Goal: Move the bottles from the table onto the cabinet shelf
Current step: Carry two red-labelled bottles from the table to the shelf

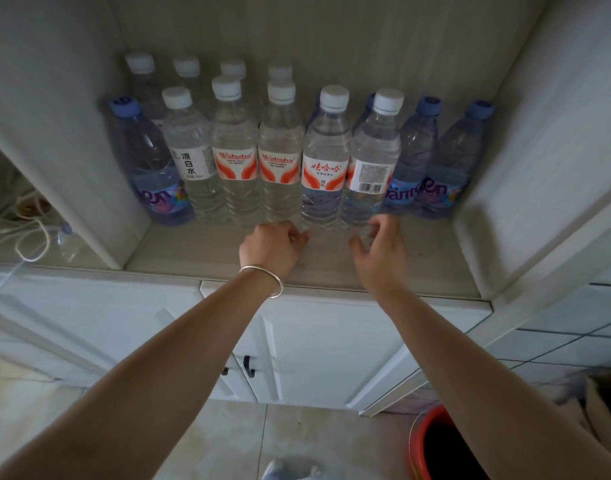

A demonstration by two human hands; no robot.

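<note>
Gripping two shelf (227, 251) bottles' bases: left hand (272, 245) curled on one bottle (323, 161), right hand (378, 247) on its neighbour (371, 164).

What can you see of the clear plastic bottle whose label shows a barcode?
The clear plastic bottle with a white cap and barcode label stands upright in the front row on the pale cabinet shelf, full of clear water. A red-and-white label wraps its middle, barcode facing out. Its ribbed base sits at the right hand, whose curled fingers seem to touch it.
</note>
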